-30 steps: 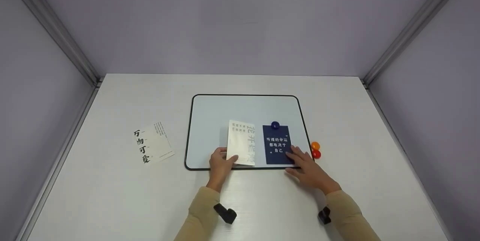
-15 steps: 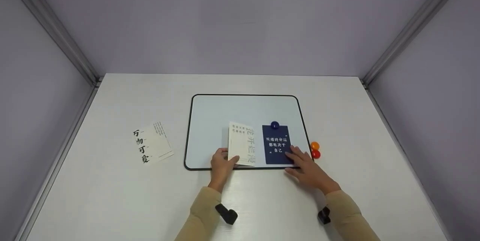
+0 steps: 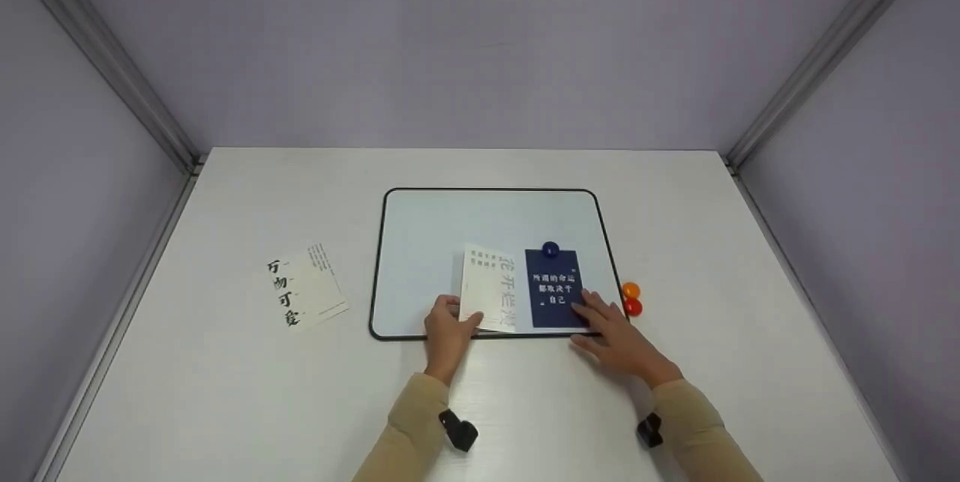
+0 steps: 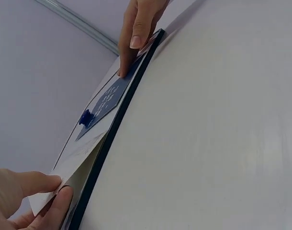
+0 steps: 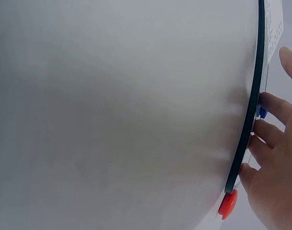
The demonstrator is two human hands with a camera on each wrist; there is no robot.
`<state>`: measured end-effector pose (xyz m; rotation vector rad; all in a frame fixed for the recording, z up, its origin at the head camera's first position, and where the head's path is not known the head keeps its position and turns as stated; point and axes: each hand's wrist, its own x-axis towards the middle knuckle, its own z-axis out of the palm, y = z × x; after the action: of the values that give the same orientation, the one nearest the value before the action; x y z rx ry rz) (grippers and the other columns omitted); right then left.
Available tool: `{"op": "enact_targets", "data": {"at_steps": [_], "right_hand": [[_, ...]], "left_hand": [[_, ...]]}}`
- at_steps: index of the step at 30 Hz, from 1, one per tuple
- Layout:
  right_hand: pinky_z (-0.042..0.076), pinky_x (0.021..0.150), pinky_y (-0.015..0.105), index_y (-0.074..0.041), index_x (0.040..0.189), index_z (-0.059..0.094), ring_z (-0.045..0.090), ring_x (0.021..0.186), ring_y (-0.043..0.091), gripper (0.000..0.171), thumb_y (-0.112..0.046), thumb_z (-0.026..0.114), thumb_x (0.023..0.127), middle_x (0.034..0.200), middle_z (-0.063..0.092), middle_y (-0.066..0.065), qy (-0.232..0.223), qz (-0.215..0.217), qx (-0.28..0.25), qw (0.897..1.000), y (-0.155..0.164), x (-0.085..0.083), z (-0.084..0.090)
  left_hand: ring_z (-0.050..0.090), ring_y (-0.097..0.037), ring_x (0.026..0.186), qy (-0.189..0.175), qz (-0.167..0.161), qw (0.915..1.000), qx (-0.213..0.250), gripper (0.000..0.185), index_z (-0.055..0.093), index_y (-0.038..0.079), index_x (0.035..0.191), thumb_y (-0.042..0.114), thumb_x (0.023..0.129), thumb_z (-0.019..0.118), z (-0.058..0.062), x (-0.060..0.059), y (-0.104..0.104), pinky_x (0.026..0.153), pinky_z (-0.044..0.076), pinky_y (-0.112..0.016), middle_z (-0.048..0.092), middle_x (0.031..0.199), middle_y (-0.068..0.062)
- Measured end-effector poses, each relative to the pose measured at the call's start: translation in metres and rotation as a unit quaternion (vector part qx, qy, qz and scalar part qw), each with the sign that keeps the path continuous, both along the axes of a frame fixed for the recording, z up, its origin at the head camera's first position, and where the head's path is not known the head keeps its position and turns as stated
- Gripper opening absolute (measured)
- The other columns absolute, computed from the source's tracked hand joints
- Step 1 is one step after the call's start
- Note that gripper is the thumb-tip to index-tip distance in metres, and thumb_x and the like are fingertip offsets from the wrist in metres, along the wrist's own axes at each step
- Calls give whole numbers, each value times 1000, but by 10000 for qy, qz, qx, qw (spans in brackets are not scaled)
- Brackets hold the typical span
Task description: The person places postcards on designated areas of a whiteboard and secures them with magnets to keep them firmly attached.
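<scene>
My left hand (image 3: 448, 332) pinches the lower left corner of a cream card with grey lettering (image 3: 487, 288). That card is tilted over the whiteboard (image 3: 420, 242), its left side lifted, as the left wrist view also shows. Just right of it lies a dark blue card with white writing (image 3: 555, 309), a blue magnet (image 3: 550, 249) on its top edge. My right hand (image 3: 619, 339) rests with spread fingers on the blue card's lower right corner and the board's edge. In the right wrist view, those fingers (image 5: 275, 108) touch the board near its black rim.
An orange magnet (image 3: 631, 290) and a red magnet (image 3: 633, 308) sit against the board's right edge. Another cream card with black characters (image 3: 311, 287) lies left of the board on the white table (image 3: 225, 392). Grey walls surround the table at the back and sides.
My left hand has shifted slightly right, bringing the pinched cream card closer to the blue card. The right hand has stayed in place.
</scene>
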<state>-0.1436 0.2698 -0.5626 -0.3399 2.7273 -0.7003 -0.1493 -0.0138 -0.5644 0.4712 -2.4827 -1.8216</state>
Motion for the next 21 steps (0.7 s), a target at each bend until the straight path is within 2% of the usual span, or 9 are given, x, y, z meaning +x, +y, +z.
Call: {"op": "enact_targets", "data": {"at_steps": [5, 11, 16, 21], "right_hand": [[12, 124, 55, -17, 148, 39, 15, 152, 33, 67, -49, 56, 93, 164, 19, 8, 8, 28, -10, 10000, 0, 0, 0], [13, 124, 55, -18, 148, 39, 16, 152, 33, 67, -51, 55, 92, 164, 19, 7, 34, 5, -4, 10000, 1, -1, -2], [13, 124, 55, -16, 147, 40, 17, 152, 33, 66, -48, 57, 92, 163, 21, 9, 68, 43, -72, 9999, 1, 0, 0], [15, 123, 57, -16, 147, 41, 18, 152, 35, 66, -46, 59, 91, 163, 22, 10, 67, 29, -134, 9999, 1, 1, 1]], "left_hand": [[65, -18, 75, 155, -38, 9975, -682, 35, 59, -2, 103, 9, 77, 79, -1, 1, 1, 66, 52, -29, 71, 87, -14], [60, -20, 84, 66, -151, 9901, -1393, 36, 59, -1, 102, 18, 78, 80, 3, 3, 3, 73, 52, -35, 64, 93, -12], [60, -19, 83, 88, -254, 9854, -1678, 39, 59, 0, 104, 21, 78, 79, 7, 5, 6, 73, 53, -34, 62, 94, -10], [59, -17, 81, 124, -333, 9846, -1711, 42, 58, 0, 108, 22, 79, 79, 9, 6, 7, 71, 53, -33, 61, 97, -11]]}}
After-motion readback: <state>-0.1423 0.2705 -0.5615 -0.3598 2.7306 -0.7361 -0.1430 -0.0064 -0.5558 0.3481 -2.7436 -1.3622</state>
